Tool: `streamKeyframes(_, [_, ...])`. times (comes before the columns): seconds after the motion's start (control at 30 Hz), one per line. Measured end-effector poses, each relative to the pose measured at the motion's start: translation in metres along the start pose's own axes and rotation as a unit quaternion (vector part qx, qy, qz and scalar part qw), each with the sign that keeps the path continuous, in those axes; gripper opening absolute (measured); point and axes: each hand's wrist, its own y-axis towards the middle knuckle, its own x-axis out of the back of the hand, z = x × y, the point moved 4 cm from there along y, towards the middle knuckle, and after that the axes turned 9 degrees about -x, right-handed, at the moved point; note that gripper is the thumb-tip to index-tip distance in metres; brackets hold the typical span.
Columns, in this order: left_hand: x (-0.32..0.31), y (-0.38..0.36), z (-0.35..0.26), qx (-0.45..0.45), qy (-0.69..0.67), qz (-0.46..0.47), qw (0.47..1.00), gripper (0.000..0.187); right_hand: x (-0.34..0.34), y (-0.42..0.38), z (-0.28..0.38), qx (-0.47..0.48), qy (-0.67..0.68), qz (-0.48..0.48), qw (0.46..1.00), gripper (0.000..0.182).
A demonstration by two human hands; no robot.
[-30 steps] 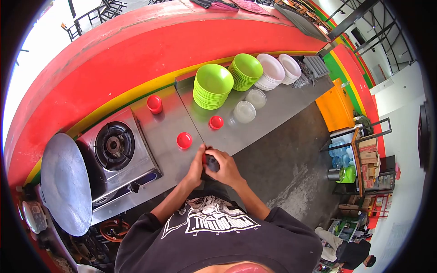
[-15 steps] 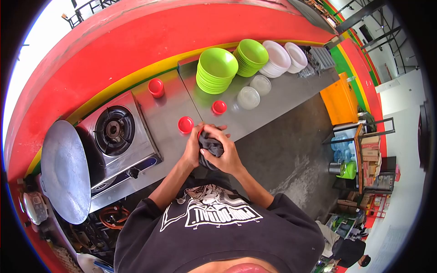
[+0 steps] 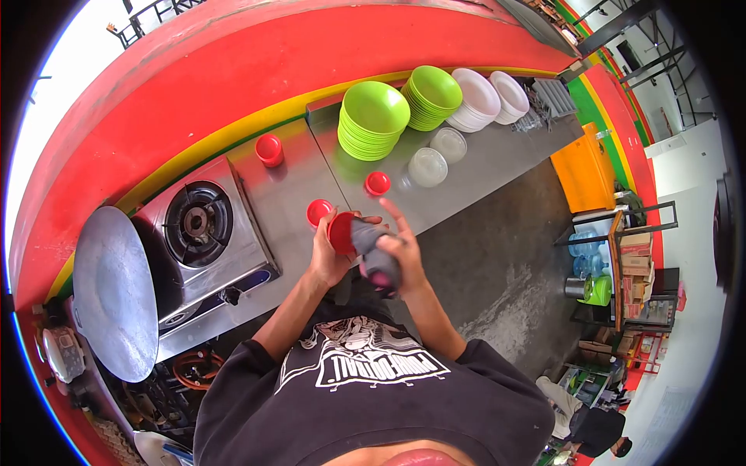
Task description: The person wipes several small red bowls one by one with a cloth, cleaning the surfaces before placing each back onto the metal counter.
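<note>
My left hand (image 3: 329, 262) is wrapped around a red cup (image 3: 340, 234), its mouth tipped up toward me. In my right hand (image 3: 409, 264) is a bunched dark grey cloth (image 3: 378, 252), one end of it at the cup's rim. My right index finger points outward; part of that hand and the cloth is smeared by motion. Just beyond my left hand, a second red cup (image 3: 318, 210) stands on the steel counter (image 3: 291, 186). Two more red cups are on the counter, one to the right (image 3: 378, 183) and one farther back (image 3: 269, 150).
Stacks of green bowls (image 3: 374, 116) and white bowls (image 3: 475, 97) line the back of the counter, with clear bowls (image 3: 428, 167) in front. To the left are a gas stove (image 3: 197, 223) and a large wok (image 3: 116, 295). Another person (image 3: 594, 427) is at lower right.
My hands have moved apart slightly. The cloth has come away from the red cup toward the right, so the cup's inside now shows.
</note>
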Motion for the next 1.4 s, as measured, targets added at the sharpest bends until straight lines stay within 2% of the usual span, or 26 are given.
streamKeyframes(0.03, [0.007, 0.002, -0.001, -0.007, 0.002, -0.011, 1.0, 0.051, 0.004, 0.003, 0.007, 0.014, 0.064, 0.059, 0.996, 0.071])
streamKeyframes(0.1, [0.008, 0.001, -0.006, -0.024, -0.008, -0.004, 1.0, 0.049, 0.009, 0.008, 0.011, 0.023, 0.167, 0.06, 0.984, 0.067])
streamKeyframes(0.17, [0.009, 0.001, -0.005, -0.05, -0.018, -0.043, 0.998, 0.047, 0.023, 0.013, 0.005, 0.04, 0.227, 0.071, 0.971, 0.061])
streamKeyframes(0.23, [0.005, 0.0, -0.005, -0.06, 0.028, -0.089, 0.994, 0.043, 0.002, 0.006, 0.002, 0.1, 0.075, 0.013, 0.992, 0.057])
streamKeyframes(0.3, [-0.005, -0.006, -0.008, -0.056, 0.128, -0.142, 0.98, 0.039, -0.01, 0.006, -0.009, 0.156, -0.123, -0.058, 0.978, 0.046])
streamKeyframes(0.4, [-0.007, -0.006, -0.002, -0.057, 0.148, -0.063, 0.985, 0.034, -0.007, 0.002, -0.016, 0.233, -0.303, -0.159, 0.91, 0.035])
streamKeyframes(0.43, [-0.002, -0.003, 0.003, -0.064, 0.183, -0.041, 0.98, 0.029, -0.003, 0.004, -0.017, 0.257, -0.28, -0.198, 0.904, 0.025])
streamKeyframes(0.53, [-0.011, -0.007, 0.009, -0.134, 0.33, -0.034, 0.934, 0.03, 0.019, 0.016, -0.013, 0.185, -0.103, -0.248, 0.945, 0.026])
streamKeyframes(0.57, [-0.014, -0.01, 0.009, -0.133, 0.34, -0.04, 0.93, 0.032, 0.022, 0.016, -0.012, 0.151, -0.042, -0.262, 0.952, 0.029])
streamKeyframes(0.67, [-0.012, -0.009, 0.01, -0.236, 0.368, -0.021, 0.899, 0.031, 0.032, 0.021, -0.011, 0.044, 0.042, -0.258, 0.964, 0.032])
streamKeyframes(0.7, [-0.009, -0.009, 0.01, -0.234, 0.39, -0.03, 0.89, 0.029, 0.037, 0.022, -0.014, 0.035, 0.064, -0.245, 0.967, 0.031])
streamKeyframes(0.77, [0.001, -0.014, 0.009, -0.229, 0.435, -0.051, 0.869, 0.025, 0.041, 0.019, -0.017, 0.07, 0.021, -0.264, 0.962, 0.027])
streamKeyframes(0.87, [-0.005, -0.024, 0.002, -0.347, 0.628, 0.009, 0.697, 0.007, 0.047, 0.019, -0.015, 0.158, -0.126, -0.271, 0.941, 0.024])
streamKeyframes(0.9, [-0.009, -0.025, 0.0, -0.354, 0.657, 0.023, 0.665, 0.008, 0.043, 0.018, -0.011, 0.191, -0.187, -0.268, 0.926, 0.024])
streamKeyframes(0.97, [-0.019, -0.03, -0.002, -0.363, 0.712, 0.051, 0.599, 0.011, 0.037, 0.013, -0.007, 0.195, -0.259, -0.276, 0.905, 0.024])
streamKeyframes(1.03, [-0.02, -0.026, 0.0, -0.325, 0.676, 0.072, 0.657, 0.011, 0.025, 0.006, -0.003, 0.207, -0.296, -0.281, 0.889, 0.023])
streamKeyframes(1.13, [-0.029, -0.025, 0.002, -0.257, 0.628, 0.061, 0.732, 0.013, 0.016, 0.004, -0.004, 0.157, -0.195, -0.242, 0.937, 0.023])
streamKeyframes(1.17, [-0.031, -0.025, 0.003, -0.23, 0.612, 0.05, 0.755, 0.014, 0.019, 0.005, -0.004, 0.186, -0.234, -0.258, 0.919, 0.024])
streamKeyframes(1.27, [-0.03, -0.022, 0.004, -0.184, 0.625, 0.058, 0.757, 0.019, 0.023, 0.01, -0.002, 0.269, -0.352, -0.289, 0.848, 0.025])
streamKeyframes(1.33, [-0.019, -0.016, 0.008, -0.132, 0.566, 0.051, 0.812, 0.023, 0.007, 0.003, 0.009, 0.323, -0.435, -0.292, 0.789, 0.028])
streamKeyframes(1.4, [-0.01, -0.012, 0.013, -0.101, 0.518, 0.05, 0.848, 0.027, 0.002, -0.003, 0.01, 0.322, -0.446, -0.265, 0.792, 0.03])
